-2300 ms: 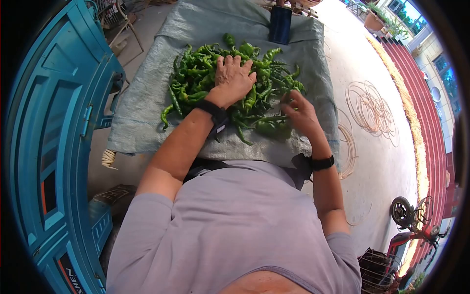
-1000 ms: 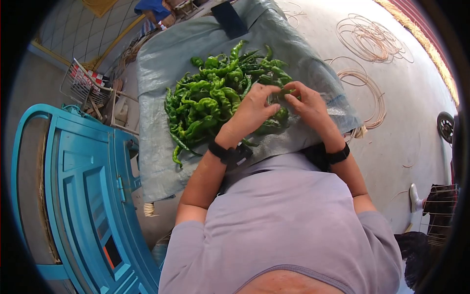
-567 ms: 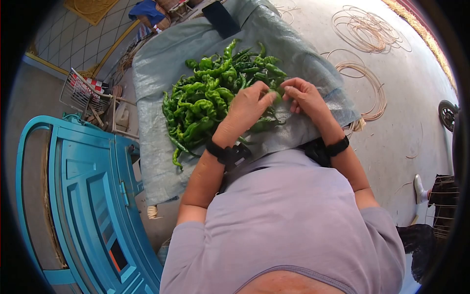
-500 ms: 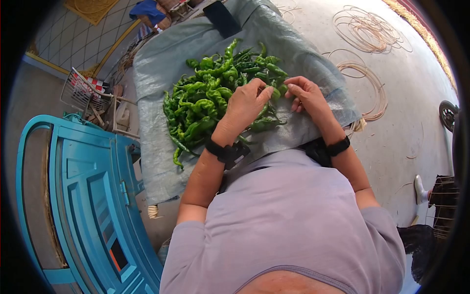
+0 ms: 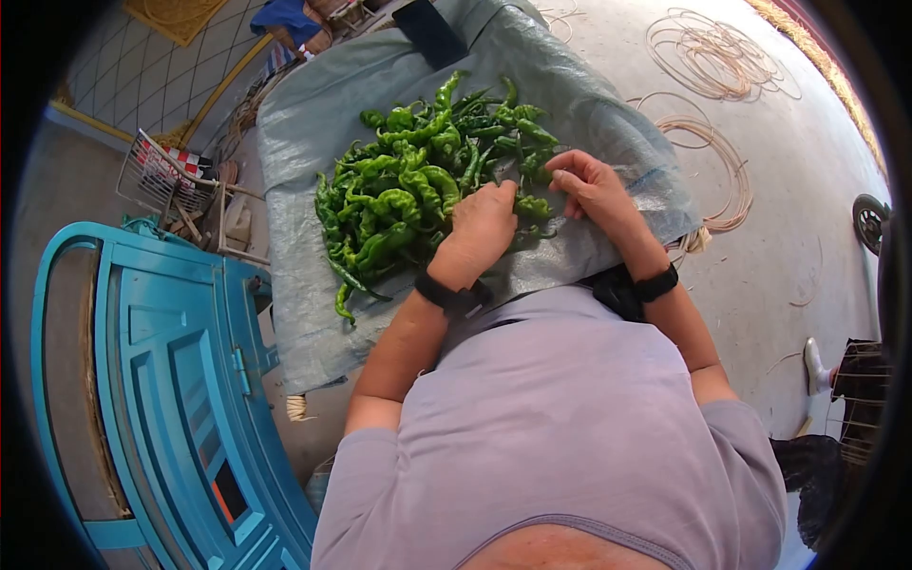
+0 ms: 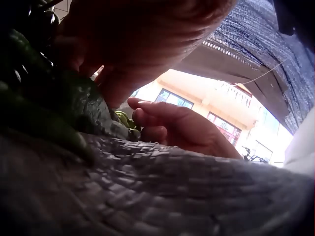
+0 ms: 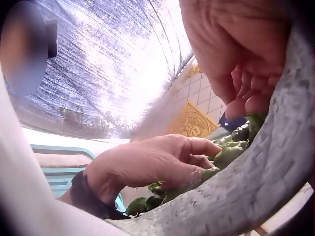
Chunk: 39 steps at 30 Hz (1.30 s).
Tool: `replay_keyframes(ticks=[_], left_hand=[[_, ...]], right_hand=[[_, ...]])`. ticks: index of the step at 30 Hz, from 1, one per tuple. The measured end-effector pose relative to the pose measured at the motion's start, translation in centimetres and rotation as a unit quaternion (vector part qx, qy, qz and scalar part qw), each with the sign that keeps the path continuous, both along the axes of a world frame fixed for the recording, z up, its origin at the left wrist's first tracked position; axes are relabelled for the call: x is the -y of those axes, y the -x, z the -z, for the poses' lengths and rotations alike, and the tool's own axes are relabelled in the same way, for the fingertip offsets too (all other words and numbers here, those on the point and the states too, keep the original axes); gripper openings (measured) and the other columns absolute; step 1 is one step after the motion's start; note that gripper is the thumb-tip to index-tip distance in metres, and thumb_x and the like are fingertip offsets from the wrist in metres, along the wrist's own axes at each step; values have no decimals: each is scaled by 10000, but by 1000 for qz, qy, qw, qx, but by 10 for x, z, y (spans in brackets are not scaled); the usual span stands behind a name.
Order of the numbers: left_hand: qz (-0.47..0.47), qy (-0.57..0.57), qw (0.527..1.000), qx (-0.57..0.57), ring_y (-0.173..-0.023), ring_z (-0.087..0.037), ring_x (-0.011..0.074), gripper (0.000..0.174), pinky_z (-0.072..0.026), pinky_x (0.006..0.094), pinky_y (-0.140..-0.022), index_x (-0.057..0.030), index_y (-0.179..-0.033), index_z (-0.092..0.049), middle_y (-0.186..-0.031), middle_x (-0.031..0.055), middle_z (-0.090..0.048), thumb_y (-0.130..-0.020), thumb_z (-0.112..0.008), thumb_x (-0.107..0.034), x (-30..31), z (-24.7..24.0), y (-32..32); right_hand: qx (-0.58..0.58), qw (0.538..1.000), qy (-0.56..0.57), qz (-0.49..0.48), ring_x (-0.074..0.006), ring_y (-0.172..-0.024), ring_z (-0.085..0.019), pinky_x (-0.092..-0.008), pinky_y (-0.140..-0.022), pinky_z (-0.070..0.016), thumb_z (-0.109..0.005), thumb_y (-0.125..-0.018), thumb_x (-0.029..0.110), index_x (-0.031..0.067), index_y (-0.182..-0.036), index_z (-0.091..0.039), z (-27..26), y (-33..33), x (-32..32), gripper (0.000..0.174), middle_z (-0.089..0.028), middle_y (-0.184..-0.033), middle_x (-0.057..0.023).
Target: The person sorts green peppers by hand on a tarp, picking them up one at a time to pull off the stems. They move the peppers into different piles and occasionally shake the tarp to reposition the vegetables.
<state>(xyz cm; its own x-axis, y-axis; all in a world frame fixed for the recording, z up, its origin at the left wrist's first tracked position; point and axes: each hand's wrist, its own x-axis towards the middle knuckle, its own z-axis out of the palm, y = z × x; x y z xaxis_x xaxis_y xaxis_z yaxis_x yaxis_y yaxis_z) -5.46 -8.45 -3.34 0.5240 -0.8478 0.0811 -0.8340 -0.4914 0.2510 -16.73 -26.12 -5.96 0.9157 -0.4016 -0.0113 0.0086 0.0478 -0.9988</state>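
A heap of green peppers (image 5: 394,190) lies on a grey-green woven sheet (image 5: 304,123). The left hand (image 5: 483,226) is low at the heap's near right side, back upward. In the right wrist view the left hand's (image 7: 147,164) fingers and thumb curl round a green pepper (image 7: 209,173). To its right, the right hand (image 5: 597,190) hovers over the heap's right edge, fingers loosely bent, with no pepper visibly held. The left wrist view shows the right hand (image 6: 187,128) with thumb and forefinger close together; the left hand (image 6: 142,44) fills the top, its fingertips in shadow.
A dark flat object (image 5: 430,33) lies at the sheet's far edge. Left of the sheet stand a blue metal panel (image 5: 171,313) and a wire basket (image 5: 157,180). Coiled cane-like strands (image 5: 717,57) lie on the floor at right, with a wheel (image 5: 867,225) and a shoe (image 5: 814,366) farther over.
The left hand has moved down and slightly left, away from the right hand, and its fingers point lower. The right hand has barely moved. Earlier the view swung and both hands came together at the heap's right.
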Motion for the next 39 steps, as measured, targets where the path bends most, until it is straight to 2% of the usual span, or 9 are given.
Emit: replay_keyframes(ticks=[9, 12, 16, 18, 22, 25, 29, 32, 39], left_hand=[[-17, 34, 999, -31, -921, -675, 350, 399, -527, 441, -803, -91, -1176, -636, -993, 144, -695, -777, -652, -78, -3, -19, 6], [-51, 76, 996, 10, -897, -679, 341, 391, -528, 437, -793, -92, -1170, -639, -998, 136, -688, -780, -650, -93, -4, -40, 19], [-23, 162, 986, 30, -856, -676, 321, 359, -532, 401, -766, -99, -1173, -637, -1013, 116, -663, -815, -634, -67, -3, -65, 37], [21, 199, 979, 19, -859, -670, 307, 358, -533, 390, -769, -106, -1181, -638, -1021, 107, -654, -828, -622, -45, -1, -75, 43], [104, 277, 955, 2, -883, -657, 298, 364, -535, 389, -775, -126, -1188, -641, -1026, 97, -641, -840, -616, -23, 7, -62, 30], [68, 208, 976, -10, -913, -649, 311, 356, -530, 403, -786, -122, -1181, -642, -1020, 103, -642, -842, -605, -23, 3, -47, 17], [44, -27, 998, 26, -954, -646, 314, 342, -530, 428, -825, -138, -1162, -665, -997, 90, -643, -845, -591, -35, -4, -23, 3], [73, -26, 994, 82, -983, -644, 310, 344, -540, 422, -826, -178, -1141, -691, -998, 81, -643, -840, -597, -41, 0, -8, 0], [84, -101, 988, 79, -960, -659, 310, 363, -551, 444, -780, -209, -1094, -722, -970, 89, -680, -822, -576, -18, 14, -9, -14]], right_hand=[[0, 1000, 9, 0, -43, -565, -567, -193, -507, -457, -572, -974, 168, 74, -1124, -635, -2, 2, -1, 188, -676, -883, -7], [5, 1000, 6, 0, -43, -566, -567, -194, -508, -458, -572, -976, 171, 76, -1122, -636, 3, 1, -1, 185, -676, -882, -6], [9, 1000, 2, -3, -43, -570, -568, -195, -511, -460, -573, -980, 173, 76, -1117, -638, 4, 0, -1, 180, -676, -888, -4], [6, 1000, 5, -4, -45, -573, -567, -196, -515, -461, -573, -981, 172, 77, -1115, -638, 1, 2, -2, 177, -674, -892, -3], [-1, 1000, 19, 1, -46, -577, -565, -197, -521, -459, -569, -984, 173, 77, -1113, -638, 2, 2, -2, 175, -670, -896, -2], [12, 1000, 20, -7, -49, -579, -566, -200, -521, -459, -569, -980, 175, 74, -1109, -637, 3, 1, 0, 177, -670, -895, -5], [8, 1000, 13, 8, -49, -577, -568, -198, -520, -458, -571, -978, 177, 72, -1117, -637, 2, 2, -4, 186, -671, -895, -6], [8, 1000, 11, 7, -46, -573, -567, -195, -516, -456, -571, -979, 176, 74, -1127, -637, 2, 1, -3, 192, -669, -892, -6], [11, 1000, 14, -2, -40, -572, -569, -191, -514, -459, -571, -978, 169, 72, -1124, -636, 3, 2, -3, 186, -666, -885, -3]])
